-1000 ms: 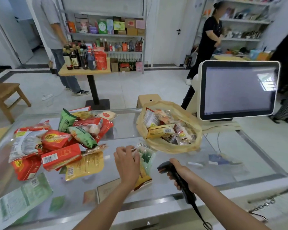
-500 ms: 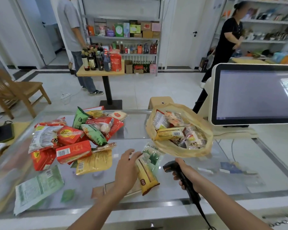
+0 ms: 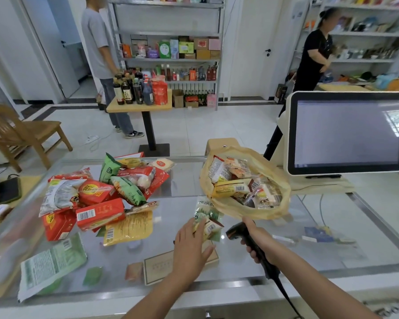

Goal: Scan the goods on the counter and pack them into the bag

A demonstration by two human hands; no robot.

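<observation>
My left hand [image 3: 190, 245] holds a small yellow-and-white snack packet [image 3: 209, 227] just above the glass counter [image 3: 184, 187], fingers over its top. A green packet [image 3: 205, 210] lies under it, against the bag. In my right hand [image 3: 262, 240] I grip a black barcode scanner [image 3: 236, 232] whose head points left at the packet. The yellowish plastic bag [image 3: 247, 210] stands open behind both hands with several packets inside. A pile of red, green and yellow goods [image 3: 101, 199] covers the counter's left half.
A touchscreen till [image 3: 348, 132] stands at the right, behind the bag. A pale green packet [image 3: 51, 265] lies near the front left edge. A dark phone [image 3: 8, 189] rests at far left. Two people, a bottle table [image 3: 138, 107] and shelves are beyond the counter.
My left hand moved right onto the yellow packet and tipped it up toward the scanner. The camera view drifted right and up. The scanner hand stayed about where it was.
</observation>
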